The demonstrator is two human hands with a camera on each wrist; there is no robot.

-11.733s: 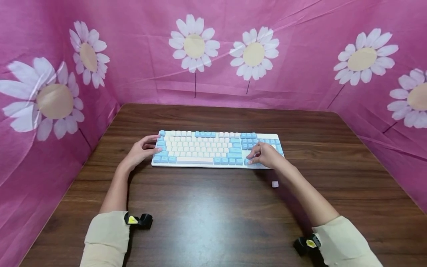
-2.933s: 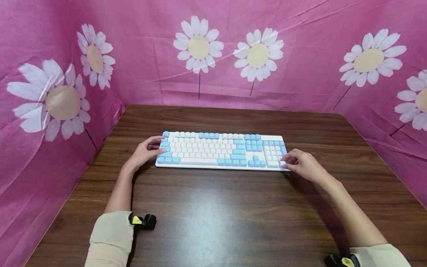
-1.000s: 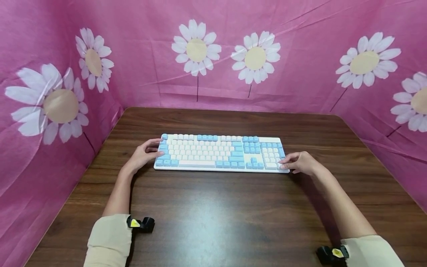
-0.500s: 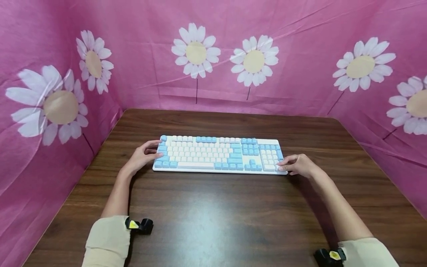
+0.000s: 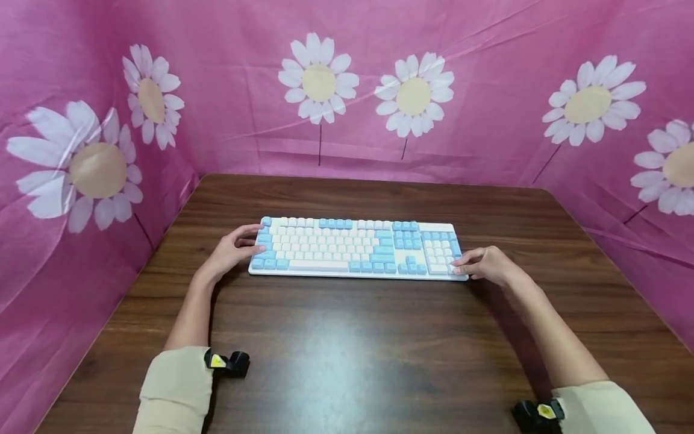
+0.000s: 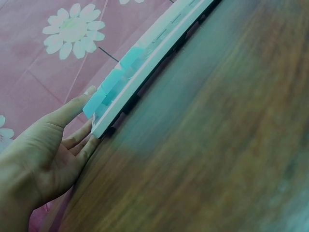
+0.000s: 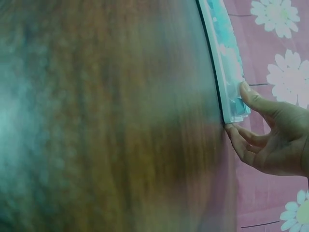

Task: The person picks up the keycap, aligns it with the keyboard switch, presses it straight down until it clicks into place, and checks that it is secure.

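Observation:
A white keyboard with white and light-blue keycaps (image 5: 325,246) lies across the middle of the table. My left hand (image 5: 228,252) holds its left end. In the left wrist view, the left thumb (image 6: 77,107) lies on top at the blue keys, with the other fingers against the end and lower edge. The right end is held by my right hand (image 5: 488,265) near the front corner. The right wrist view has that thumb (image 7: 258,100) over the top and the curled fingers (image 7: 244,145) at the lower edge. The fingertips beneath are partly hidden.
The dark wooden table (image 5: 336,337) reaches out on all sides of the keyboard. Pink cloth with large white daisies (image 5: 368,144) hangs behind and at both sides. Black wrist cameras (image 5: 230,364) are strapped at both sleeve cuffs.
My right hand has moved from the arrow keys to the keyboard's right end. The loose white keycap that lay on the table is gone from there. The left hand has stayed put.

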